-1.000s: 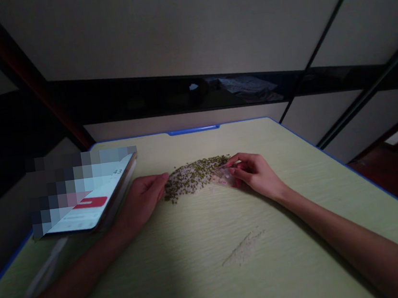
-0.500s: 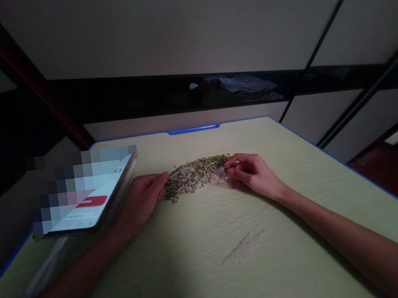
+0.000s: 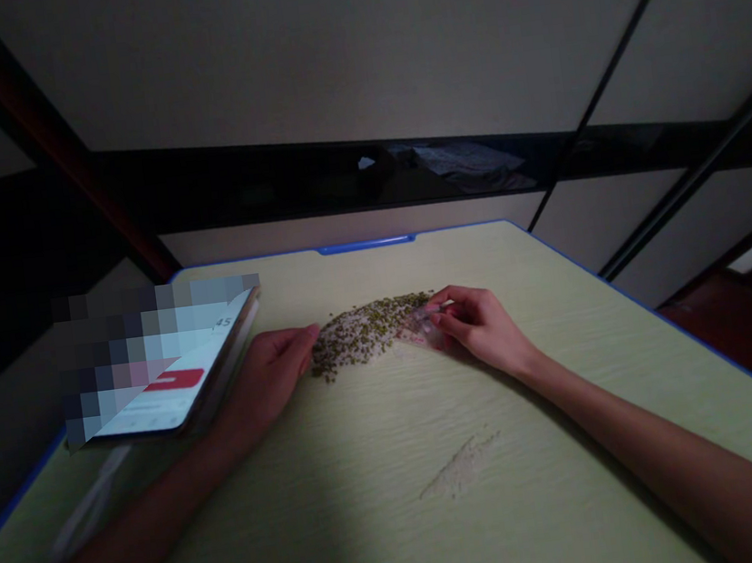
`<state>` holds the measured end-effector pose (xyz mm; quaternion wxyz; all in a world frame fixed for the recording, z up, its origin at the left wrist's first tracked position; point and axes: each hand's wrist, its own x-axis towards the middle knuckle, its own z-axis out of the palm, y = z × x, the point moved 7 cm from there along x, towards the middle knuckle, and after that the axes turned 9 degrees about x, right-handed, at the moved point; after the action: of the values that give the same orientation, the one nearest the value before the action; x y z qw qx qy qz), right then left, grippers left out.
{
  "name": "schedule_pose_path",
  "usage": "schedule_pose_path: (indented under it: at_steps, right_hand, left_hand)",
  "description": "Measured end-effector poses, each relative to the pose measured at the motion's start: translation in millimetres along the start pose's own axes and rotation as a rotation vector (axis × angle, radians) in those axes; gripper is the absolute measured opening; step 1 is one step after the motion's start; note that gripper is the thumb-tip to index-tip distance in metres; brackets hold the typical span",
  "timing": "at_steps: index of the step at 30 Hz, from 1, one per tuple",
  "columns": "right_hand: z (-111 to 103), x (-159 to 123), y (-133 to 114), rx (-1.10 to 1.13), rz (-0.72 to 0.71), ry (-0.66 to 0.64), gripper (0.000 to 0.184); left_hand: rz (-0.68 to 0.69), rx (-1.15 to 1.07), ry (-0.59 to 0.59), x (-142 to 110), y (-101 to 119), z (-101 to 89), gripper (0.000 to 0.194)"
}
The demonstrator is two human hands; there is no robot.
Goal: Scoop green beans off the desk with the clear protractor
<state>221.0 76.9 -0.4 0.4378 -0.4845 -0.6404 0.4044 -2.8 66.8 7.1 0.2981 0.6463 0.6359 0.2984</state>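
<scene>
A low pile of small green beans mixed with pale grains (image 3: 361, 333) spreads across the middle of the table. My left hand (image 3: 280, 362) rests at the pile's left end, thumb and fingers pressed together. Whatever its fingertips hold, if anything, is too small to make out. At the right end, my right hand (image 3: 481, 323) pinches a small clear plastic bag (image 3: 424, 326) with faint pinkish marks between thumb and forefinger. The bag lies low against the pile's edge, and its right part is hidden behind the hand.
A lit tablet or phone (image 3: 175, 379) leans at the left, a white cable (image 3: 92, 504) below it. Nearer me lies a thin patch of pale grains (image 3: 464, 467). The pale green table (image 3: 391, 517) has a blue edge; cabinet panels (image 3: 321, 60) stand behind it.
The fingers of my right hand have shifted slightly, and more of the clear plastic bag shows, raised at the fingertips. My left hand stays in place.
</scene>
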Motion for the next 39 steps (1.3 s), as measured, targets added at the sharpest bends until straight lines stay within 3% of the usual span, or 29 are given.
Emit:
schedule_pose_path:
  at_steps: [39]
  right_hand:
    - [12,-3,-2,0.009,-0.003,-0.140,0.015]
  left_hand:
    - [-0.018,-0.006,0.010,-3,3,-1.7,0.037]
